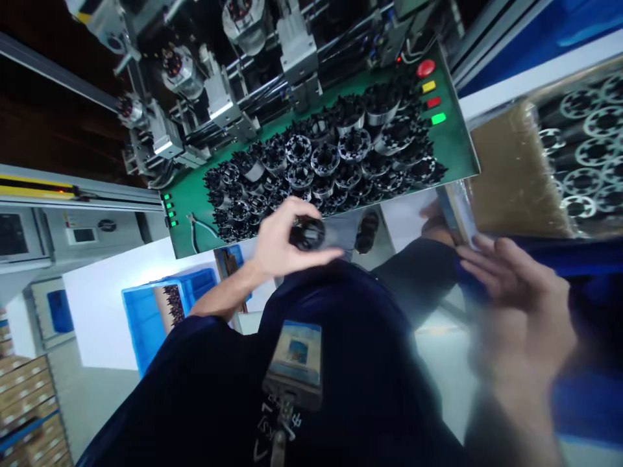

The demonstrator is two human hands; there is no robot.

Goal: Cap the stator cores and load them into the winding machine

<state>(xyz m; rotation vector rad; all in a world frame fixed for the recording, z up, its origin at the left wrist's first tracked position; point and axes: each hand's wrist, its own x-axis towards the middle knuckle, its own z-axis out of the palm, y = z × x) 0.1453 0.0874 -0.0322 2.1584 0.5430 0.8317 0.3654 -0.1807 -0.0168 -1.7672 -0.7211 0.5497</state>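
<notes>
Our left hand (pixel 278 245) is closed on a black round motor part (pixel 307 233), pinching it between the thumb and the curled fingers. The part is small and drum-shaped, with a ribbed black rim and a dark hollow in its middle. It sits just near of the green worktop (pixel 452 139), above our dark shirt and the badge (pixel 294 355) clipped to it.

Our right hand (pixel 511 311) is blurred, close to the camera on the right. Its fingers are stretched out flat and grasp nothing. The fingertips (pixel 479 250) lie at a dark blue edge just near of a film-wrapped tray of silver ring parts (pixel 581 146); we cannot tell whether they touch it.

On the worktop, far of the held part, a heap of like black parts (pixel 331 162) is piled. One more black part (pixel 366 232) shows just right of the held one. Coloured push buttons (pixel 430 85) sit at the worktop's far right corner, and small pliers (pixel 195 227) at its near left.
</notes>
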